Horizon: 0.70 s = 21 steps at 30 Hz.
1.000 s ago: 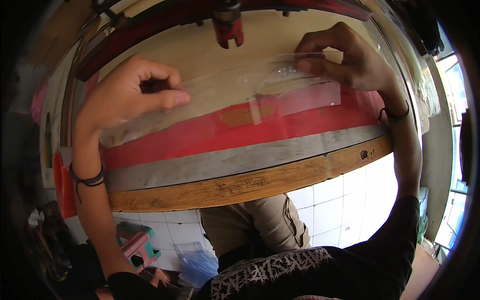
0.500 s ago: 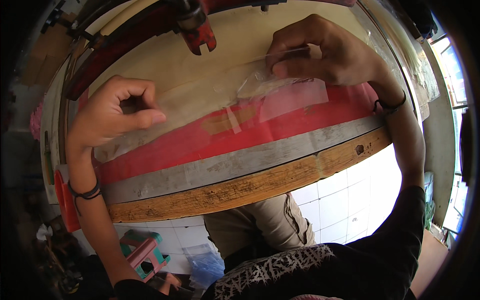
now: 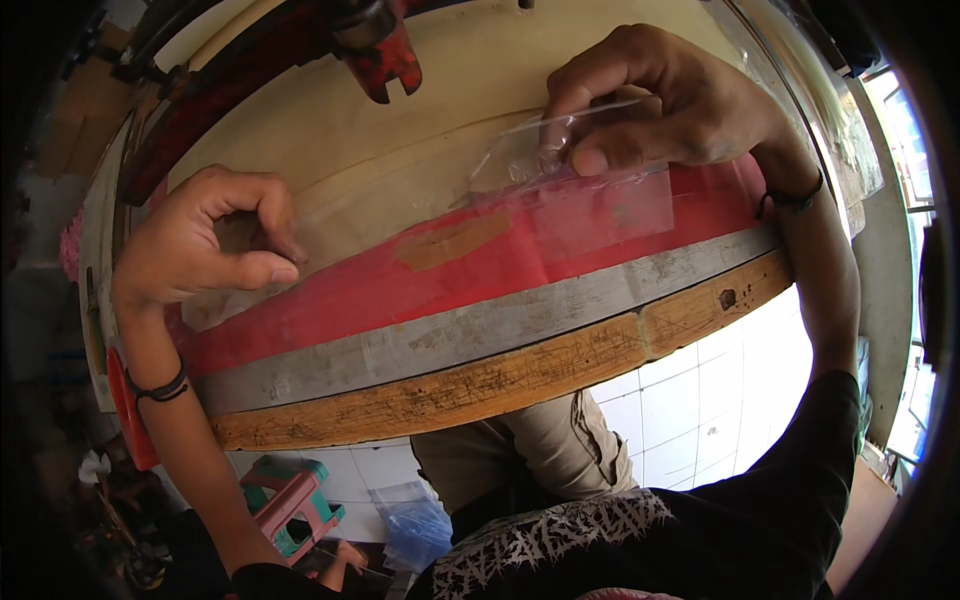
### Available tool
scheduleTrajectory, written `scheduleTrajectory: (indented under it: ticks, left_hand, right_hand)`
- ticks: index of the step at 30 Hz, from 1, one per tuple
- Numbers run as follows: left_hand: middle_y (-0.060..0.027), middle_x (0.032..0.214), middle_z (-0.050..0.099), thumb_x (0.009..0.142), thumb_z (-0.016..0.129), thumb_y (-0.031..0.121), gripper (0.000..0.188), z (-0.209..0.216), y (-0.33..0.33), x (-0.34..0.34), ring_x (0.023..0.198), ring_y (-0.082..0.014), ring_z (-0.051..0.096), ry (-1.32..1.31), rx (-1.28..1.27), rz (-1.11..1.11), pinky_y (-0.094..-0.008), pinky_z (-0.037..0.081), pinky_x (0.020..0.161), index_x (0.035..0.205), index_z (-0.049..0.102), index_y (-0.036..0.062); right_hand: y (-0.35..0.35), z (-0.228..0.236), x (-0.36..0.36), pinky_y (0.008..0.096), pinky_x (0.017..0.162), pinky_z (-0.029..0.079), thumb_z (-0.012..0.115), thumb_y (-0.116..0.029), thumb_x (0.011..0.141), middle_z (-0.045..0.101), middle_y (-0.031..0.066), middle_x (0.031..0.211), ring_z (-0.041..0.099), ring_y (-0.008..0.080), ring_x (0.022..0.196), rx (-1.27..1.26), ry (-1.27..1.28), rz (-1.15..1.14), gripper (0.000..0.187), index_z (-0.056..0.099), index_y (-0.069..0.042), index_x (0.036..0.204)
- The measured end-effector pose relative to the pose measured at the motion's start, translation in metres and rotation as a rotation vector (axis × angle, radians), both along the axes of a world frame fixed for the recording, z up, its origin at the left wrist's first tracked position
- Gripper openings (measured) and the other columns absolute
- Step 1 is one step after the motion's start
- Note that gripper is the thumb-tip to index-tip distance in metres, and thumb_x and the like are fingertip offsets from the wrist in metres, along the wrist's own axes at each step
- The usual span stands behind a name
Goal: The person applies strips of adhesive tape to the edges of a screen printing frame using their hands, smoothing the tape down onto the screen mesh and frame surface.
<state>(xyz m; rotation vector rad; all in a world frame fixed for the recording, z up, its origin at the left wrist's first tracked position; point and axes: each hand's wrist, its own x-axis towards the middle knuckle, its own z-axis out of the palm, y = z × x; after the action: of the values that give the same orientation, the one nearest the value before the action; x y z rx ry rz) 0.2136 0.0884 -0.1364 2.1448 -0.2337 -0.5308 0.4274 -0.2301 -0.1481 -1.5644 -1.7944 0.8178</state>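
My right hand [image 3: 665, 105] is closed in a pinch on a clear plastic bag [image 3: 605, 205], its fingers curled at the upper edge. The bag hangs over a red strip [image 3: 370, 290] along the near side of the worktop. Over at the left, my left hand [image 3: 215, 235] has its thumb and index fingertip close together above the tan sheet [image 3: 420, 125]. Whatever lies in that pinch, if anything, is too thin and transparent to make out. A brown patch [image 3: 455, 243] shows on the red strip between my hands.
A grey metal bar [image 3: 480, 310] and a scratched wooden edge [image 3: 480, 370] border the worktop nearest me. A red forked machine part [image 3: 390, 75] overhangs the far side. Down on the tiled floor are a pink and green stool [image 3: 295, 505] and bluish plastic bags [image 3: 410, 525].
My left hand has moved left and slightly nearer to me. The right hand has shifted a little right with the plastic bag. A pale strip over the brown patch no longer shows.
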Motion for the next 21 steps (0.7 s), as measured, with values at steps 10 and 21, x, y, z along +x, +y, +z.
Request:
scheduleTrajectory:
  ticks: [10, 21]
  left_hand:
    - [-0.0041, 0.077, 0.064, 0.076, 0.082, 0.012, 0.026, -0.001, -0.004, 0.003, 0.079, -0.0136, 0.068, -0.005, -0.006, -0.007, -0.0267, 0.051, 0.074, 0.077, 0.058, 0.0032]
    - [-0.0036, 0.081, 0.068, 0.088, 0.075, 0.014, 0.020, 0.008, -0.004, 0.003, 0.077, -0.0099, 0.065, 0.084, -0.015, 0.022, -0.0241, 0.051, 0.071, 0.084, 0.061, 0.0020]
  right_hand:
    - [-0.003, 0.001, -0.003, 0.0308, 0.072, 0.048, 0.071, -0.016, 0.093, 0.066, 0.0075, 0.090, 0.062, 0.0154, 0.082, -0.046, 0.091, 0.015, 0.026, 0.071, 0.002, 0.112]
    - [-0.007, 0.016, 0.001, 0.0243, 0.067, 0.050, 0.065, -0.017, 0.098, 0.067, 0.0025, 0.082, 0.061, 0.0086, 0.074, -0.204, -0.010, -0.105, 0.022, 0.068, 0.002, 0.109]
